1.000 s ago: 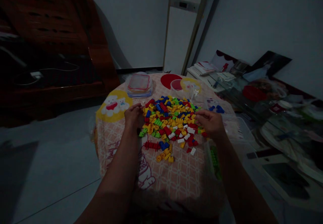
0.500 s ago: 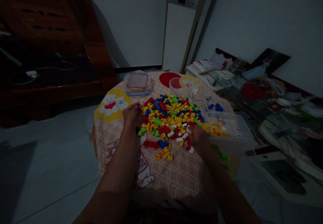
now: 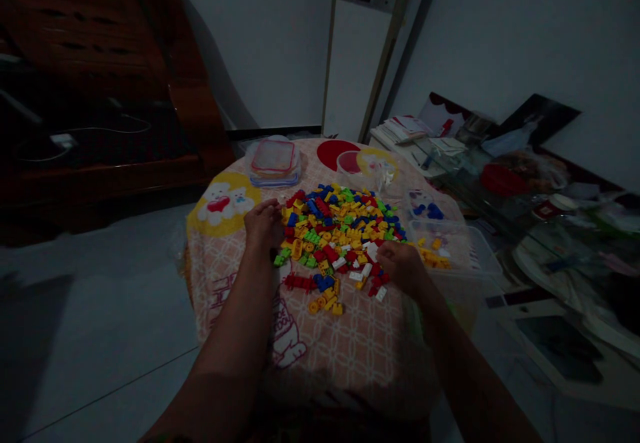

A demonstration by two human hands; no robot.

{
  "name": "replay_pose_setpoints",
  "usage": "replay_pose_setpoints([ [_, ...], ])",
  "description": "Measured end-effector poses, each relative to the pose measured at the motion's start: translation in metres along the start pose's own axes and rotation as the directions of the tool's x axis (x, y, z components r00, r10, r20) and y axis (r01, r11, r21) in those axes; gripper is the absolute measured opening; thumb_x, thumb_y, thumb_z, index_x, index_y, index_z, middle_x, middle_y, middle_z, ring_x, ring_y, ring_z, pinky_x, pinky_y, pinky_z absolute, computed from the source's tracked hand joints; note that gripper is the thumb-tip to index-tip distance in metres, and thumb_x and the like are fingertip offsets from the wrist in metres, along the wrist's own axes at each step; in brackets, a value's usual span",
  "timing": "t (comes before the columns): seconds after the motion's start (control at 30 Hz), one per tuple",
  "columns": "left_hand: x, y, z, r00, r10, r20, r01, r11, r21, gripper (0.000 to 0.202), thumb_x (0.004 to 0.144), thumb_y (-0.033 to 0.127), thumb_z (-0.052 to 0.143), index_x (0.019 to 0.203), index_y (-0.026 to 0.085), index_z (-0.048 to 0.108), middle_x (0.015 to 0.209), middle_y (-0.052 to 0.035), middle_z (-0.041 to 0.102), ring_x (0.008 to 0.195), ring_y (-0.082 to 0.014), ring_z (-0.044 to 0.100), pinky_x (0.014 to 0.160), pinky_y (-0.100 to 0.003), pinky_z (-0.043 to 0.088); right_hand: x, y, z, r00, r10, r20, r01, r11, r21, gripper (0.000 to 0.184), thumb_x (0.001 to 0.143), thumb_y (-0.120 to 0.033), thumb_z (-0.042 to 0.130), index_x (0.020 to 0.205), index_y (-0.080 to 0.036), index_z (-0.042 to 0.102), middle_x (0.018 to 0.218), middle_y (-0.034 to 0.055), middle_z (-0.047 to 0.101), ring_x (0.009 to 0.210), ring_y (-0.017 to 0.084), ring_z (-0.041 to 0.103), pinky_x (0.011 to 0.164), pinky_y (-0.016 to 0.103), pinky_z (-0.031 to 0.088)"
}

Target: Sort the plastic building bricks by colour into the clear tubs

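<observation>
A heap of small toy building bricks (image 3: 345, 220) in yellow, red, blue, green and white lies on the cloth-covered round table (image 3: 350, 343). At the heap's left edge rests my left hand (image 3: 263, 223), its fingers loosely bent and apart with nothing visible in them. My right hand (image 3: 403, 266) is at the right side of the heap, fingers pinched at a white toy brick (image 3: 372, 252). Loose white and red bricks lie just below its fingertips. Nearer to me are a red brick piece (image 3: 300, 283) and several yellow bricks (image 3: 325, 304).
Clear plastic boxes stand at right: one with blue pieces (image 3: 429, 211), another with yellow pieces (image 3: 434, 256). Stacked lidded containers (image 3: 274, 162) and a clear tub (image 3: 353, 166) sit at the back. A cluttered glass table (image 3: 530, 250) adjoins on the right; a wooden bench (image 3: 190, 110) stands left.
My right hand has drawn slightly to the right, and more of the white brick at its fingertips shows. My left hand has stayed at the heap's edge. The view has shifted a little.
</observation>
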State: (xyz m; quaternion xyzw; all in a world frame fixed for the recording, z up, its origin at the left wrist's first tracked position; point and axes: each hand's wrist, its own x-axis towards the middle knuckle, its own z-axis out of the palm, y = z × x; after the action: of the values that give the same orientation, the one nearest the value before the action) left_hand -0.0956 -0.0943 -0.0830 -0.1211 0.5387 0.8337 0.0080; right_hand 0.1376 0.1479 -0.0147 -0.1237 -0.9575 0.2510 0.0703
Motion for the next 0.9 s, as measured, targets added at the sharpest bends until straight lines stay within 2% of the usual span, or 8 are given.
replay_pose_setpoints([
  [0.07, 0.000, 0.000, 0.001, 1.000, -0.003, -0.003, 0.003, 1.000, -0.002, 0.019, 0.060, 0.012, 0.062, 0.078, 0.014, 0.068, 0.070, -0.0044, 0.067, 0.067, -0.0137, 0.065, 0.066, -0.025, 0.054, 0.012, 0.006, -0.005, 0.999, 0.042, 0.001, -0.041, 0.971, 0.234, 0.010, 0.079, -0.024, 0.060, 0.071, -0.019, 0.063, 0.063, 0.0007, 0.066, 0.062, 0.015, 0.063, 0.058, 0.024, 0.045],
  [0.13, 0.001, 0.000, 0.001, 1.000, -0.003, -0.009, 0.003, 1.000, -0.004, 0.020, 0.059, 0.012, 0.062, 0.079, 0.014, 0.068, 0.071, -0.0043, 0.066, 0.068, -0.0133, 0.065, 0.067, -0.025, 0.054, 0.028, 0.011, -0.010, 0.987, 0.159, 0.031, -0.157, 0.884, 0.441, 0.008, 0.076, -0.026, 0.064, 0.072, -0.019, 0.063, 0.058, -0.0009, 0.065, 0.053, 0.015, 0.063, 0.050, 0.022, 0.048],
  [0.27, 0.000, 0.000, 0.001, 1.000, -0.008, -0.019, 0.008, 1.000, 0.003, 0.021, 0.059, 0.010, 0.062, 0.079, 0.014, 0.068, 0.070, -0.0038, 0.066, 0.067, -0.0127, 0.063, 0.068, -0.026, 0.054, 0.072, 0.017, -0.022, 0.932, 0.363, 0.001, -0.278, 0.713, 0.643, 0.007, 0.072, -0.020, 0.066, 0.068, -0.019, 0.060, 0.054, -0.0002, 0.065, 0.044, 0.014, 0.061, 0.041, 0.021, 0.049],
  [0.43, -0.001, 0.001, 0.000, 1.000, 0.001, -0.014, -0.001, 1.000, -0.003, 0.019, 0.061, 0.011, 0.062, 0.078, 0.014, 0.069, 0.069, -0.0040, 0.066, 0.066, -0.0127, 0.064, 0.066, -0.025, 0.054, 0.128, 0.021, -0.038, 0.816, 0.524, -0.244, -0.195, 0.648, 0.737, 0.007, 0.071, -0.014, 0.064, 0.071, -0.019, 0.059, 0.054, -0.0024, 0.063, 0.047, 0.013, 0.063, 0.045, 0.022, 0.053],
  [0.53, -0.002, 0.001, -0.001, 1.000, -0.005, -0.014, 0.005, 1.000, -0.005, 0.019, 0.062, 0.011, 0.062, 0.079, 0.014, 0.070, 0.071, -0.0046, 0.067, 0.067, -0.0130, 0.065, 0.067, -0.025, 0.054, 0.140, 0.021, -0.044, 0.773, 0.498, -0.393, -0.065, 0.679, 0.731, 0.016, 0.070, -0.016, 0.062, 0.086, -0.017, 0.064, 0.065, -0.0023, 0.066, 0.057, 0.014, 0.067, 0.053, 0.023, 0.057],
  [0.67, -0.002, 0.001, -0.001, 1.000, 0.001, -0.008, -0.001, 1.000, -0.009, 0.019, 0.063, 0.011, 0.063, 0.080, 0.013, 0.070, 0.072, -0.0053, 0.068, 0.068, -0.0133, 0.065, 0.069, -0.026, 0.054, 0.114, 0.008, -0.043, 0.858, 0.295, -0.420, 0.032, 0.786, 0.617, 0.027, 0.074, -0.025, 0.061, 0.097, -0.014, 0.069, 0.074, 0.0019, 0.071, 0.064, 0.017, 0.069, 0.059, 0.027, 0.058],
  [0.8, -0.001, 0.000, -0.001, 1.000, 0.012, -0.009, -0.012, 1.000, -0.001, 0.019, 0.062, 0.011, 0.064, 0.080, 0.013, 0.070, 0.072, -0.0049, 0.068, 0.069, -0.0135, 0.065, 0.069, -0.026, 0.055, 0.062, -0.011, -0.038, 0.934, 0.119, -0.337, 0.073, 0.860, 0.505, 0.028, 0.080, -0.034, 0.061, 0.098, -0.015, 0.073, 0.078, 0.0044, 0.074, 0.066, 0.019, 0.070, 0.062, 0.029, 0.056],
  [0.9, 0.002, -0.002, -0.002, 1.000, 0.009, -0.010, -0.009, 1.000, -0.002, 0.021, 0.061, 0.012, 0.064, 0.081, 0.013, 0.070, 0.071, -0.0039, 0.067, 0.068, -0.0128, 0.065, 0.068, -0.025, 0.054, 0.025, -0.020, -0.029, 0.961, -0.007, -0.275, 0.114, 0.921, 0.373, 0.023, 0.086, -0.033, 0.060, 0.094, -0.017, 0.074, 0.078, 0.0038, 0.074, 0.069, 0.018, 0.069, 0.065, 0.027, 0.052],
])
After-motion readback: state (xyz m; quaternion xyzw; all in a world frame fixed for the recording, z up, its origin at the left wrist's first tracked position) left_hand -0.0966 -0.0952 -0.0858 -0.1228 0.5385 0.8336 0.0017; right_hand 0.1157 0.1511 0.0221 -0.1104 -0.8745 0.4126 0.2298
